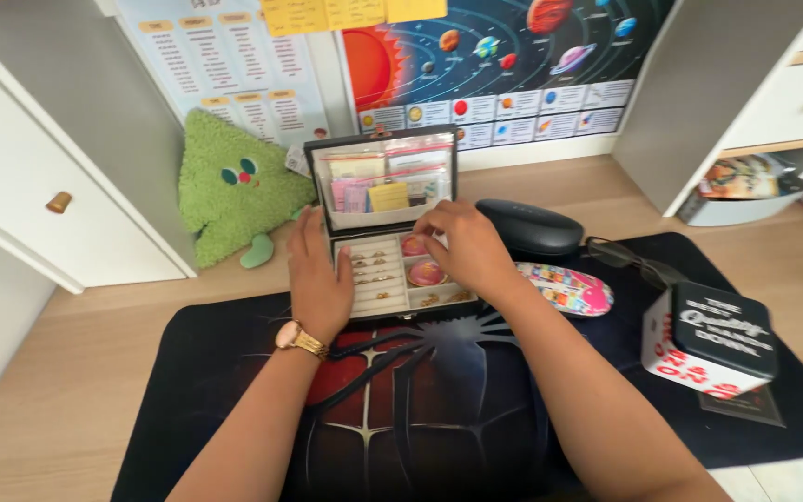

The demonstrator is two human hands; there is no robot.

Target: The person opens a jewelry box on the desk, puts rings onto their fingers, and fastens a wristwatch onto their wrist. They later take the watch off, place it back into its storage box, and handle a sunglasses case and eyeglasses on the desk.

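Observation:
An open black jewellery box (398, 299) stands at the far edge of a dark desk mat (234, 372). Its raised lid (386, 177) holds small packets and cards behind a clear pocket. The tray has cream ring rolls with several rings and compartments with round pink items (427, 273). My left hand (318, 279), with a gold watch on the wrist, rests flat on the box's left side. My right hand (462, 246) reaches into the upper right compartments, fingers curled down over them; what the fingertips touch is hidden.
A green plush toy (234, 181) leans at the back left. Right of the box lie a black case (532, 228), a colourful patterned case (564, 286) and glasses (638, 260). A black-lidded tin (708, 339) stands at the right. White cabinets flank the desk.

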